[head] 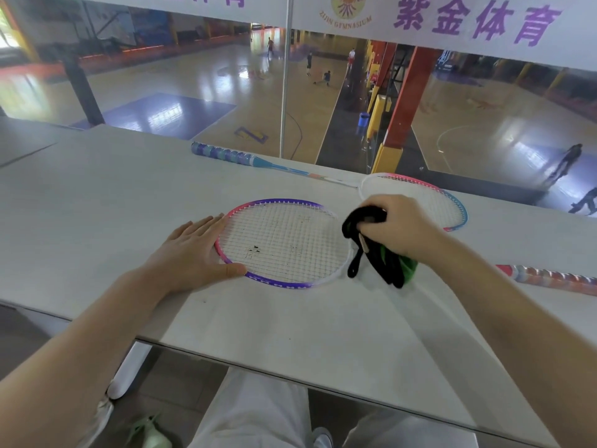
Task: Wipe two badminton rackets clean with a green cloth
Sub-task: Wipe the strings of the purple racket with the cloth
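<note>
A pink, purple and white racket head (281,244) lies flat on the grey table (113,195), with dark specks on its strings. Its wrapped handle (549,278) reaches to the right. My left hand (190,250) rests flat on the table, fingers and thumb against the frame's left edge. My right hand (397,227) grips a bunched green cloth with black edging (381,257) at the head's right rim. A second racket (420,195), pink, white and blue, lies behind along the far edge; its blue-wrapped handle (223,153) points left.
The table's near edge (290,379) runs above my white-trousered legs. Behind the far edge stands a glass pane with a metal post (286,92), looking down on a gym court with people.
</note>
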A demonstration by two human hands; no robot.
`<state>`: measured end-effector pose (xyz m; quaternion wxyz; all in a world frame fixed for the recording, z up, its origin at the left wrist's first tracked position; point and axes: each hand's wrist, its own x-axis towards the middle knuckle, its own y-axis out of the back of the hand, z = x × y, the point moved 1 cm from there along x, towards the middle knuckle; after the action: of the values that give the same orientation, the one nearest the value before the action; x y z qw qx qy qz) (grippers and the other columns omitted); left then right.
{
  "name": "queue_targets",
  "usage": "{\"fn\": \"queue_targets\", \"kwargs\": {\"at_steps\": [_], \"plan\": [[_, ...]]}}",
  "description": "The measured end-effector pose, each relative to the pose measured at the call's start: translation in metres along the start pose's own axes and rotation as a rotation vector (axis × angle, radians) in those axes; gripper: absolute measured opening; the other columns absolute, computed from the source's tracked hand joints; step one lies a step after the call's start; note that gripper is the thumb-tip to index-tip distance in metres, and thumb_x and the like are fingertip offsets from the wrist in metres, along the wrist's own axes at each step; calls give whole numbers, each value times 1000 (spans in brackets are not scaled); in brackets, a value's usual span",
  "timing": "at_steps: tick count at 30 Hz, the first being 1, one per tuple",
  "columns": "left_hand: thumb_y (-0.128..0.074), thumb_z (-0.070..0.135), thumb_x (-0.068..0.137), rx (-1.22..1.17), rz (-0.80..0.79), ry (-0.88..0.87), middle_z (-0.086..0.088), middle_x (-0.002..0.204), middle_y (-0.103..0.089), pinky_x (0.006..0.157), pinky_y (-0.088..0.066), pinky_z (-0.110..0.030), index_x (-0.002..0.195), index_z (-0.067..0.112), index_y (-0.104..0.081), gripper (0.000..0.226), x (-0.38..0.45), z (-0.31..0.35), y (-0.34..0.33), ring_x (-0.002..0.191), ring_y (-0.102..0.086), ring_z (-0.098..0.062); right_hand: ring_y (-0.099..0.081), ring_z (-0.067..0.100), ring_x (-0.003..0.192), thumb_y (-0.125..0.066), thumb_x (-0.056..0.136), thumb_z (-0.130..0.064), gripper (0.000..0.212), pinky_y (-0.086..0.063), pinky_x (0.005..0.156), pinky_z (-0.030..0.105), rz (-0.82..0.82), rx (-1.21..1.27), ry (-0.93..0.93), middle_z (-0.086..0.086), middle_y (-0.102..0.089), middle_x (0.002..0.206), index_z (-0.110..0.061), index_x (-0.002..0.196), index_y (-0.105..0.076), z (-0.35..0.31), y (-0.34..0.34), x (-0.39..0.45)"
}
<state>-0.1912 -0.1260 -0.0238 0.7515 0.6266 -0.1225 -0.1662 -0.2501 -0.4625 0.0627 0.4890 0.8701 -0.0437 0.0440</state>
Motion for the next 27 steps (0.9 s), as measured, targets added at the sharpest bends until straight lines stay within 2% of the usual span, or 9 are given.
{"fn": "queue_targets", "kwargs": {"at_steps": [4, 8, 12, 14, 16, 18, 21, 24, 27], "plan": [[-10, 107, 42, -8, 2, -2, 7, 164, -5, 121, -1, -30, 157, 23, 0, 142, -1, 2, 1, 150, -4, -9, -62, 20, 85, -60, 82, -19, 15, -54, 75, 35, 13, -127, 40, -2, -67, 89, -20, 94, -70, -13, -10, 41], [-4, 107, 38, 5, 2, 9, 8, 164, -3, 121, 0, -30, 157, 25, 2, 144, -3, 4, 3, 150, -2, -8, -60, 21, 78, -55, 85, -19, 11, -46, 63, 31, -32, -254, 36, 1, -65, 85, -18, 88, -65, -16, -30, 64], [-4, 108, 37, -11, 6, 11, 9, 164, -3, 121, 0, -30, 157, 26, -1, 145, -2, 4, 4, 150, -2, -8, -55, 20, 74, -50, 95, -30, 13, -39, 59, 30, -72, -454, 69, 2, -62, 87, -18, 89, -54, -6, -50, 64], [-5, 108, 37, -19, 10, 15, 10, 164, -5, 121, -1, -30, 157, 26, -3, 145, -1, 4, 4, 150, -3, -7, -53, 19, 76, -50, 96, -29, 10, -36, 58, 30, -77, -481, 94, 3, -60, 90, -20, 91, -51, -3, -52, 61], [-6, 108, 37, -20, 14, 16, 9, 164, -6, 121, -2, -30, 157, 26, -4, 146, -1, 3, 4, 150, -4, -7, -54, 20, 82, -52, 95, -24, 9, -41, 63, 31, -88, -508, 125, 3, -60, 97, -19, 100, -57, -2, -52, 60], [-7, 108, 38, -21, 15, 10, 9, 164, -7, 121, -2, -30, 157, 25, -5, 145, -1, 3, 5, 150, -5, -8, -55, 21, 93, -55, 94, -17, 25, -48, 73, 34, -96, -509, 169, 2, -58, 108, -19, 118, -61, 1, -54, 58], [-6, 107, 39, -14, 15, 12, 10, 164, -6, 120, 0, -28, 157, 26, -4, 143, -1, 4, 5, 150, -4, -7, -49, 20, 110, -61, 89, -9, 46, -50, 85, 36, -119, -483, 214, -1, -55, 124, -20, 134, -58, 3, -57, 54], [-7, 107, 41, -6, 17, 21, 11, 163, -6, 120, 3, -28, 157, 27, -4, 141, -1, 3, 4, 149, -3, -4, -51, 19, 117, -68, 82, -5, 58, -49, 93, 36, -176, -495, 238, -1, -58, 129, -19, 137, -56, 3, -57, 52], [-8, 107, 42, -7, 20, 26, 11, 163, -7, 121, 2, -30, 157, 27, -5, 140, -1, 2, 3, 149, -3, -4, -59, 19, 110, -64, 82, 0, 54, -52, 90, 33, -203, -403, 220, -1, -62, 123, -21, 131, -60, 6, -56, 43]]}}
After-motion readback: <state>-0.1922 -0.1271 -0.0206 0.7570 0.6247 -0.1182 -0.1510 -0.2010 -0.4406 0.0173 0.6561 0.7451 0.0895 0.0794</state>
